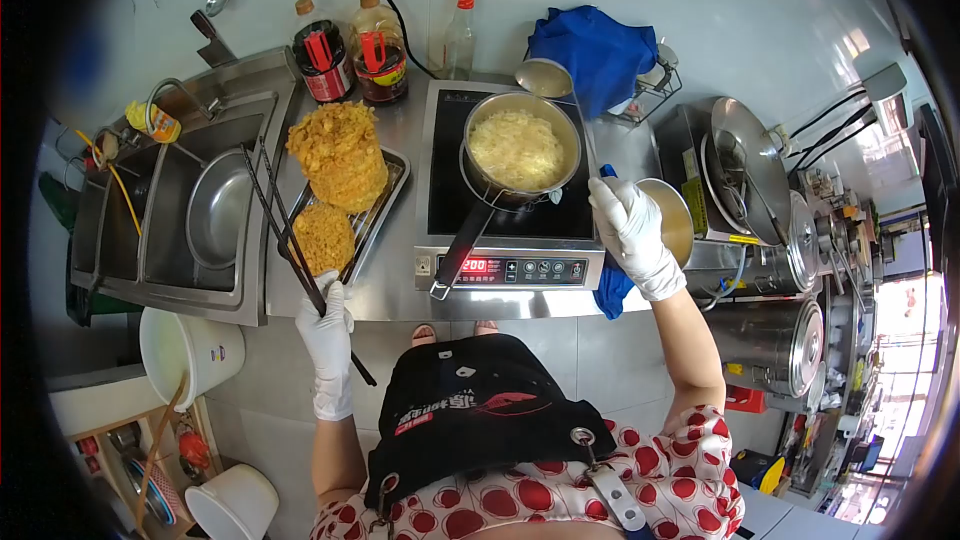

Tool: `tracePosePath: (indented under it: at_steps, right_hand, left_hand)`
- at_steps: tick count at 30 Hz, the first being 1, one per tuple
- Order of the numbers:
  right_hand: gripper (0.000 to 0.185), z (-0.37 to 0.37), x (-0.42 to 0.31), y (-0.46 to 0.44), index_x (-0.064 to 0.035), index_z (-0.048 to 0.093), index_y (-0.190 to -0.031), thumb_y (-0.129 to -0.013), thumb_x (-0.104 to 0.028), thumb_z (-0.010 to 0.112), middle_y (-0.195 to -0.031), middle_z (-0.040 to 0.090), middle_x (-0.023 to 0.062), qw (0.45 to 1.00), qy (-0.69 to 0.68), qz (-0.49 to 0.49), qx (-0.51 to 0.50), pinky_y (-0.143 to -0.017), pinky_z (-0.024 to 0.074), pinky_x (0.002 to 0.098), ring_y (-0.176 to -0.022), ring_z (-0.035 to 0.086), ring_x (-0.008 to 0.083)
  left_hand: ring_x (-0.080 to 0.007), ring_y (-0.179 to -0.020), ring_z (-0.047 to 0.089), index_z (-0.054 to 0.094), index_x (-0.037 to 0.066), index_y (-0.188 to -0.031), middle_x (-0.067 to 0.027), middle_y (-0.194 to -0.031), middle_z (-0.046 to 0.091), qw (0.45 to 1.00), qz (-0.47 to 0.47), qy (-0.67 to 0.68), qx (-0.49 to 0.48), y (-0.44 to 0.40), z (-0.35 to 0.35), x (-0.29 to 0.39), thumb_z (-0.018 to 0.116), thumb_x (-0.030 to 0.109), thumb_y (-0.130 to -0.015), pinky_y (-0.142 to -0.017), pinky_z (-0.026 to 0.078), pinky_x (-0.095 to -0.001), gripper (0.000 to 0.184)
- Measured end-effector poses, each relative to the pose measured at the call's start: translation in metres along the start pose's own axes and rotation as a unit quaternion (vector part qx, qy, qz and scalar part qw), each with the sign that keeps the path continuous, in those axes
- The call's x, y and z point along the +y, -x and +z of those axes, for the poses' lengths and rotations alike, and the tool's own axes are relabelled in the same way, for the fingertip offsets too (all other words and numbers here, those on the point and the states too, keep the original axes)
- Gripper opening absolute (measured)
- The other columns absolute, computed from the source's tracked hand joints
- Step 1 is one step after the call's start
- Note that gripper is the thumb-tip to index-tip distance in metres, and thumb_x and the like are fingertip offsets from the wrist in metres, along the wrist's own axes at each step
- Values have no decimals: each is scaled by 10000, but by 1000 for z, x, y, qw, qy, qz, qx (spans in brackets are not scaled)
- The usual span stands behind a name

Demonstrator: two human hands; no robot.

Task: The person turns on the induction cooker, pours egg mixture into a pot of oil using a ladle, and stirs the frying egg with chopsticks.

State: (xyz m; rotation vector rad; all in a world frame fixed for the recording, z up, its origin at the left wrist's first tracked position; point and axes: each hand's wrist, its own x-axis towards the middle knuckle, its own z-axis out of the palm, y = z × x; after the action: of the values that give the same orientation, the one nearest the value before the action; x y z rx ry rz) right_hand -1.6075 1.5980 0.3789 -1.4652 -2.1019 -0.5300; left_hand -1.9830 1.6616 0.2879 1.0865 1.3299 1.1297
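Observation:
My left hand (328,335), in a white glove, is closed around a pair of long dark chopsticks (290,250). Their tips point up and left, past the metal tray (375,230). On that tray lie golden fried cakes, a tall stack (338,158) and a smaller one (322,238). My right hand (628,225), also gloved, grips the thin handle of a ladle (546,78). The ladle's bowl is above the far rim of a saucepan (578,145). Pale, bubbling food (517,148) fills the pan, whose black handle points toward me.
The saucepan stands on an induction cooker (440,210) with a lit red display. Left is a sink (255,190) holding a metal basin (222,208). Bottles (324,60) and a blue cloth (590,50) are at the wall. A metal bowl (668,220) is beside my right hand.

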Motion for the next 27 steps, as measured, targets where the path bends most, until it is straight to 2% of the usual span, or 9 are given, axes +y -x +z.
tracePosePath:
  at_steps: [7, 9, 11, 13, 15, 18, 23, 25, 27]
  right_hand:
    - [323, 14, 1, 18, -33, 555, -1051, -746, 57, 613, -839, 597, 112, 997, -44, 38, -44, -555, 478, 334, -643, 581, 267]
    - [255, 11, 0, 19, -10, 555, -1017, -772, 31, 612, -789, 584, 97, 989, -47, 114, 83, -537, 469, 304, -641, 569, 231]
    - [99, 10, 2, 30, 11, 606, -941, -879, -48, 555, -780, 621, 71, 875, -264, 352, 203, -582, 487, 262, -622, 588, 128]
    - [199, -24, -7, 22, 24, 609, -940, -926, -146, 506, -768, 618, 74, 770, -333, 468, 278, -593, 488, 259, -616, 581, 113]
    - [286, -49, -1, 41, 36, 585, -979, -948, -219, 460, -743, 615, 86, 786, -237, 484, 301, -602, 492, 253, -606, 585, 126]
    - [283, -67, 14, 96, 41, 571, -956, -948, -215, 452, -730, 619, 94, 717, -248, 528, 381, -581, 492, 254, -601, 589, 127]
    - [245, -59, 34, 185, 25, 578, -881, -938, -186, 468, -662, 588, 51, 700, -215, 585, 347, -485, 444, 227, -544, 553, 90]
    - [230, -47, 31, 193, 30, 611, -859, -924, -162, 503, -612, 583, 48, 736, -145, 590, 299, -430, 393, 203, -470, 494, 70]
    - [163, -34, 34, 208, 23, 621, -904, -904, -118, 539, -672, 607, 56, 712, -161, 629, 267, -493, 432, 217, -537, 534, 93]
  left_hand:
    - [-23, -422, 390, 556, 5, -1066, -29, -734, 602, 1000, 6, -23, -2, 6, 4, 4, 529, 109, -917, -378, 317, -188, 183]
    - [-23, -422, 387, 555, 4, -1067, -30, -735, 602, 1000, 9, -15, -4, 6, 4, 5, 526, 109, -919, -377, 314, -189, 185]
    - [-22, -423, 385, 554, 2, -1068, -31, -736, 602, 1000, 13, -12, -11, 7, 4, 8, 524, 109, -920, -376, 311, -189, 186]
    - [-20, -421, 376, 550, -1, -1075, -31, -735, 601, 1000, 11, -19, -8, 10, 9, 12, 514, 108, -924, -376, 304, -189, 190]
    - [-20, -423, 374, 548, -2, -1079, -29, -732, 599, 1000, 12, -21, -5, 14, 13, 14, 510, 110, -926, -377, 302, -188, 193]
    - [-20, -428, 372, 547, -2, -1082, -25, -731, 594, 1000, 9, -18, 4, 20, 17, 17, 503, 116, -930, -381, 299, -185, 197]
    - [-20, -433, 368, 555, 8, -1070, -17, -735, 584, 1000, 27, -10, -1, 27, 34, 26, 495, 136, -937, -384, 298, -177, 194]
    - [-19, -429, 364, 561, 15, -1066, -19, -735, 582, 1000, 23, 1, -5, 30, 47, 31, 484, 161, -946, -383, 295, -172, 204]
    - [-18, -427, 363, 563, 18, -1066, -21, -734, 581, 999, 31, 2, -22, 32, 60, 33, 478, 177, -949, -381, 292, -171, 215]
